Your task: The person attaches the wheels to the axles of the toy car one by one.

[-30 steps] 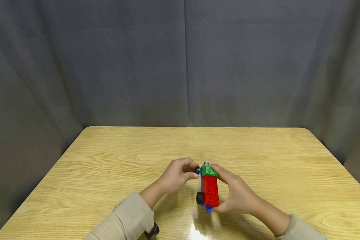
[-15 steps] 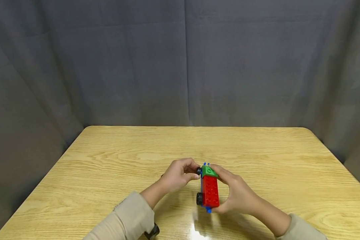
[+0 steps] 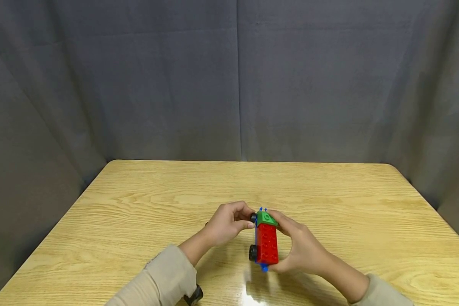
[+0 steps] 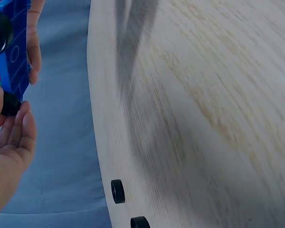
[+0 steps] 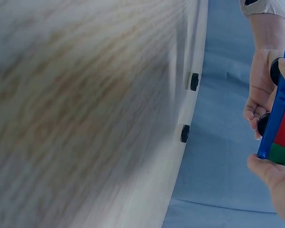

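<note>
My right hand (image 3: 306,246) grips a toy brick car by its two ends, holding it above the table. The car has a red studded brick (image 3: 267,244), a green sloped brick (image 3: 266,218) at its far end and a blue base (image 4: 14,52) underneath. With thumb and fingers, my left hand (image 3: 225,223) pinches a small black wheel (image 4: 10,103) at the base's left side, by the green brick. Another black wheel (image 3: 253,253) sits on the same side near the close end. The car's right side is mostly hidden by my right hand.
Two loose black wheels stand on the wooden table (image 3: 157,187), a farther wheel (image 4: 118,191) and a nearer wheel (image 4: 140,222) in the left wrist view. Grey curtain cloth (image 3: 176,85) hangs behind the table and along its sides.
The pinched wheel has moved right, up against the blue base; the short blue axle seen between them is now covered. The car has shifted very slightly left at its near end.
</note>
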The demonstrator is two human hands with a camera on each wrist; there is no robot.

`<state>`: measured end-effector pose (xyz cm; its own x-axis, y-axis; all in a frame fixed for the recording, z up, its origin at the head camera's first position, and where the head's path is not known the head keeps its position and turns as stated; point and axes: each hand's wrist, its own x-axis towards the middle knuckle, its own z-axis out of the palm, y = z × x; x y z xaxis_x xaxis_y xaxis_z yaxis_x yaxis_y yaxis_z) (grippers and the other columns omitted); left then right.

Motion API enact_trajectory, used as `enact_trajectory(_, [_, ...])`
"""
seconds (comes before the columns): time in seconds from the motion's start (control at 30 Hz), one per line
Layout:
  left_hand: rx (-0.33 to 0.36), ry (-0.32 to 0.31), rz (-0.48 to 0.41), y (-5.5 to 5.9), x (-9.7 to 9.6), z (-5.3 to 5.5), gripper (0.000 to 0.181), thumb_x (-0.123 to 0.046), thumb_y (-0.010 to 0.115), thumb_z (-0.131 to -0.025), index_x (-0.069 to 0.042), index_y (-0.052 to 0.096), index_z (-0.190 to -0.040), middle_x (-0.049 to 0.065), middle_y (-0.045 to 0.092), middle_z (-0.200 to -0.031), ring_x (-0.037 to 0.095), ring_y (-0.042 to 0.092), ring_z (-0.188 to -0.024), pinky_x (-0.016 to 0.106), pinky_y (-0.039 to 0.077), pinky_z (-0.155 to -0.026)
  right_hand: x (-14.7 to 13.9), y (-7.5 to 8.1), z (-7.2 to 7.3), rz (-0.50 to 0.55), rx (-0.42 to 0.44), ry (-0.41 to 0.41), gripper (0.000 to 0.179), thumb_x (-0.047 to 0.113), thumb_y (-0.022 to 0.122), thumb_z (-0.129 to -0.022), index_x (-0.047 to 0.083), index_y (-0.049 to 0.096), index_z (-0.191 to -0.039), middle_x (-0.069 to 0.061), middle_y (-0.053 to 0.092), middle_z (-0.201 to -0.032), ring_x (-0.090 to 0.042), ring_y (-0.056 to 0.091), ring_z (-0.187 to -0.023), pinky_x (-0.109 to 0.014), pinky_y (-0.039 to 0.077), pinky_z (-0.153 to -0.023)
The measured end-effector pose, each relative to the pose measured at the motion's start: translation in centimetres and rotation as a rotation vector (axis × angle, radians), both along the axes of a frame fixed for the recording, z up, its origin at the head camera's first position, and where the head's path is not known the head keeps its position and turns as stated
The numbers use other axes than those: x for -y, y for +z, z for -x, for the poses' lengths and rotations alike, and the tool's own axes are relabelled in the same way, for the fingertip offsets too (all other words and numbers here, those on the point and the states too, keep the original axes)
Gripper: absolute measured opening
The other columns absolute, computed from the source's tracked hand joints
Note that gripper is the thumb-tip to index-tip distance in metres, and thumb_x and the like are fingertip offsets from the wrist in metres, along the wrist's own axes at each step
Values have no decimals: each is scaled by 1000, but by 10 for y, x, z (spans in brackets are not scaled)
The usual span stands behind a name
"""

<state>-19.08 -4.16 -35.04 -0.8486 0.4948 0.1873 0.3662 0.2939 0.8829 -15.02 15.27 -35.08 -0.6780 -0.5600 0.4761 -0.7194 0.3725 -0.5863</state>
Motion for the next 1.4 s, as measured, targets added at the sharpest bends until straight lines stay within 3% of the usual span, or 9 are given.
enact_trajectory(0.17, [9, 6, 1, 19, 0, -13, 10, 2, 58, -80, 4, 57, -89, 13, 59, -89, 21, 57, -79, 21, 46, -65, 2, 1, -1, -9, 10, -11, 97, 8, 84, -45, -7, 33, -126, -18, 45, -121, -32, 48, -105, -38, 43, -81])
enact_trajectory(0.37, [18, 10, -3, 19, 1, -14, 9, 2, 57, -80, 4, 56, -89, 13, 58, -90, 22, 57, -80, 21, 47, -66, 5, 8, -4, 6, -2, 7, 94, 6, 83, -46, -11, 33, -124, -22, 46, -119, -35, 48, -103, -38, 43, -80])
enact_trajectory(0.6, [16, 6, -19, 8, 2, -7, 9, 2, 59, -79, 3, 56, -88, 11, 59, -89, 21, 58, -80, 22, 47, -67, 8, 10, -4, 2, -6, 11, 94, 6, 83, -45, -12, 34, -123, -22, 46, -118, -35, 48, -103, -38, 44, -80])
enact_trajectory(0.8, [10, 4, -14, -8, 5, 4, 11, -5, 60, -79, -3, 58, -89, 5, 59, -89, 14, 57, -78, 21, 47, -68, 2, -10, 8, -2, 3, 20, 100, 15, 85, -45, -4, 32, -128, -15, 45, -122, -31, 47, -106, -38, 43, -81])
enact_trajectory(0.97, [12, -20, -34, -8, 10, 7, 11, -6, 61, -79, -3, 58, -89, 5, 59, -88, 13, 57, -77, 23, 47, -67, 0, -13, 13, -37, 52, 12, 100, 27, 82, -52, 6, 28, -133, -8, 41, -127, -25, 44, -111, -38, 41, -84])
enact_trajectory(1.23, [84, -68, -30, -4, 11, 13, 16, -11, 59, -82, -3, 51, -94, 5, 55, -89, 14, 54, -77, 26, 47, -67, -3, -9, 11, -59, 149, 9, 102, 39, 76, -59, 13, 17, -138, -10, 33, -133, -26, 41, -114, -41, 37, -88])
enact_trajectory(1.4, [113, -93, 0, 0, 14, 13, 17, -13, 58, -83, -4, 51, -95, 5, 54, -87, 15, 53, -74, 31, 46, -67, -3, -8, 9, -80, 141, 26, 101, 40, 75, -61, 15, 15, -138, -9, 31, -135, -26, 41, -113, -43, 36, -89])
